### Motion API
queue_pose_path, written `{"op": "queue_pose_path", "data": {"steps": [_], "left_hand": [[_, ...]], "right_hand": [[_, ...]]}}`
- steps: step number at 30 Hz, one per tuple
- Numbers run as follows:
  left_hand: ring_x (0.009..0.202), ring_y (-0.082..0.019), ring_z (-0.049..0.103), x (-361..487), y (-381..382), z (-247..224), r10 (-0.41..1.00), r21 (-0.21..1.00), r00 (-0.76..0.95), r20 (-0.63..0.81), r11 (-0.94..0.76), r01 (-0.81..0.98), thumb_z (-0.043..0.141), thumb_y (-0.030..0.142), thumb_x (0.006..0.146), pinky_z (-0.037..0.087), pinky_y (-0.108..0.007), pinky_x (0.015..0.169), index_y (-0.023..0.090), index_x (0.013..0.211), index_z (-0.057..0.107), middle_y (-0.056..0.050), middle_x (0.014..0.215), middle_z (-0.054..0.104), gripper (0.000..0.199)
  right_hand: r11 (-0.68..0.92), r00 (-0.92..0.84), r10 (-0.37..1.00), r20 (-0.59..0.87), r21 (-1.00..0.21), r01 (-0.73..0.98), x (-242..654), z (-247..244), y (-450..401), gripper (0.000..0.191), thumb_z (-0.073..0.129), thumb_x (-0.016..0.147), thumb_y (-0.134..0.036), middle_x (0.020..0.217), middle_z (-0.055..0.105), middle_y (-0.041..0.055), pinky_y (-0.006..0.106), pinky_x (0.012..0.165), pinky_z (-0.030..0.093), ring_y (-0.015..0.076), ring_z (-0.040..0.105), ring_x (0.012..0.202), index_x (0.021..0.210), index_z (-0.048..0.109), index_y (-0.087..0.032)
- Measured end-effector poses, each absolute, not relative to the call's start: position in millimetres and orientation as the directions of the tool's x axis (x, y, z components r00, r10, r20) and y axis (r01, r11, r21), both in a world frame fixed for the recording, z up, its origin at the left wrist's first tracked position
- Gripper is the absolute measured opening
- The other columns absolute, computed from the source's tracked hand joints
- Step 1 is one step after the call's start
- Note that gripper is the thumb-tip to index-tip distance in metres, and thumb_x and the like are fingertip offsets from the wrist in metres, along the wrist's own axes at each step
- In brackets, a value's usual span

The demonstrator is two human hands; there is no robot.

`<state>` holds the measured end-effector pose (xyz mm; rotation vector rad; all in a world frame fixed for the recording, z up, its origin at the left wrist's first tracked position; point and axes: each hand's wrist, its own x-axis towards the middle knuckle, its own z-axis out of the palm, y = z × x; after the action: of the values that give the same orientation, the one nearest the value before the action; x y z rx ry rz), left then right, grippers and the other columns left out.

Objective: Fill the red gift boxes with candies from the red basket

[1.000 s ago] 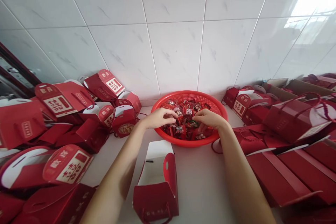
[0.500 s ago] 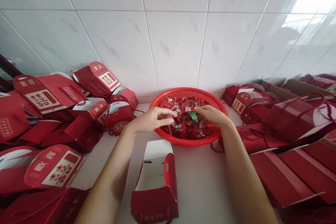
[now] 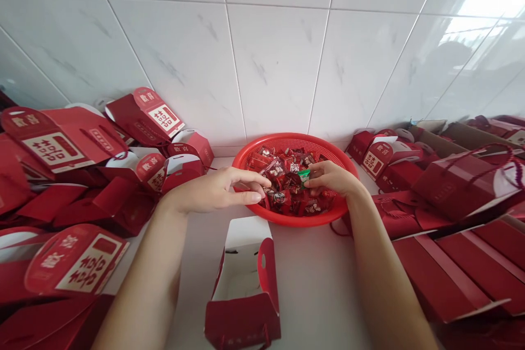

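Note:
A round red plastic basket (image 3: 251, 149) stands against the wall, filled with candies (image 3: 283, 197) in mostly red wrappers. My left hand (image 3: 223, 190) reaches over its left rim, fingers stretched out and thumb apart, with nothing visible between them. Inside the right part of the basket, my right hand (image 3: 332, 179) pinches a green-wrapped candy (image 3: 303, 176) between thumb and fingers. Between my forearms, in front of the basket, an open red gift box (image 3: 241, 317) shows its white inside, which looks bare from here. Its white flap (image 3: 249, 229) points toward the basket.
Red gift boxes (image 3: 61, 147) with white character panels are piled along the left. More red boxes (image 3: 467, 175), some with cord handles, crowd the right side, and flat-topped ones (image 3: 445, 279) lie nearer. A white tiled wall (image 3: 274, 65) rises behind the basket.
My left hand has drawn back a little to the left, its thumb now farther from the candies. My right hand has shifted slightly and stays at the green-wrapped candy. The view has tilted slightly.

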<state>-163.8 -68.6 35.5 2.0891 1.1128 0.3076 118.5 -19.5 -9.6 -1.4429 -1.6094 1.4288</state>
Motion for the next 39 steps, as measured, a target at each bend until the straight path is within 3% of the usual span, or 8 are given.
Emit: {"op": "queue_pose_path", "data": {"steps": [6,10,15,22,30,39], "left_hand": [[0.117,-0.024,0.064,-164,-68,32,0.771,0.713,0.622,-0.135,-0.36,0.601,0.062,0.053,0.089,0.05,-0.032,0.101,0.028,0.126,0.068,-0.003,0.118,0.074,0.046],[0.113,-0.023,0.065,-164,-67,30,0.788,0.713,0.607,-0.102,-0.367,0.597,0.061,0.053,0.089,0.051,-0.033,0.1,0.028,0.125,0.069,-0.003,0.116,0.074,0.044],[0.112,-0.023,0.066,-162,-70,31,0.784,0.732,0.613,-0.1,-0.36,0.579,0.061,0.05,0.089,0.051,-0.033,0.099,0.027,0.124,0.069,-0.003,0.115,0.075,0.043],[0.111,-0.023,0.066,-162,-69,28,0.778,0.712,0.617,-0.116,-0.368,0.598,0.06,0.05,0.09,0.051,-0.032,0.098,0.027,0.127,0.068,-0.003,0.117,0.074,0.044],[0.111,-0.023,0.066,-154,-61,18,0.763,0.666,0.628,-0.154,-0.389,0.636,0.058,0.055,0.089,0.049,-0.028,0.095,0.025,0.122,0.07,-0.004,0.118,0.074,0.046],[0.11,-0.023,0.066,-147,-58,11,0.795,0.614,0.59,-0.143,-0.397,0.683,0.056,0.056,0.09,0.047,-0.031,0.1,0.025,0.122,0.069,-0.004,0.12,0.073,0.047]], "right_hand": [[-0.108,-0.251,0.942,-0.224,-0.907,0.406,120,-14,-16,0.011,0.074,0.07,-0.01,0.057,0.061,-0.0021,0.019,0.047,0.049,0.0095,0.057,0.047,0.067,0.065,-0.015],[-0.101,-0.14,0.973,-0.184,-0.885,0.455,118,-14,-15,0.019,0.07,0.074,-0.009,0.05,0.056,-0.0027,0.02,0.042,0.043,0.0086,0.051,0.042,0.06,0.058,-0.015],[-0.185,-0.028,0.978,-0.206,-0.923,0.338,116,-14,-16,0.025,0.069,0.066,0.0,0.057,0.06,-0.0048,0.023,0.049,0.05,0.0122,0.058,0.049,0.074,0.054,-0.019],[-0.118,-0.121,0.98,-0.161,-0.947,0.3,119,-17,-17,0.029,0.065,0.059,0.003,0.051,0.051,-0.0082,0.023,0.053,0.05,0.012,0.057,0.051,0.069,0.05,-0.019],[-0.158,-0.1,0.976,-0.191,-0.95,0.271,119,-16,-15,0.031,0.066,0.063,0.003,0.063,0.061,-0.0041,0.028,0.063,0.057,0.0161,0.065,0.061,0.081,0.055,-0.019],[-0.162,-0.089,0.977,-0.195,-0.943,0.29,117,-15,-16,0.031,0.066,0.065,0.004,0.062,0.061,-0.0043,0.025,0.057,0.055,0.014,0.064,0.058,0.083,0.055,-0.018]]}}
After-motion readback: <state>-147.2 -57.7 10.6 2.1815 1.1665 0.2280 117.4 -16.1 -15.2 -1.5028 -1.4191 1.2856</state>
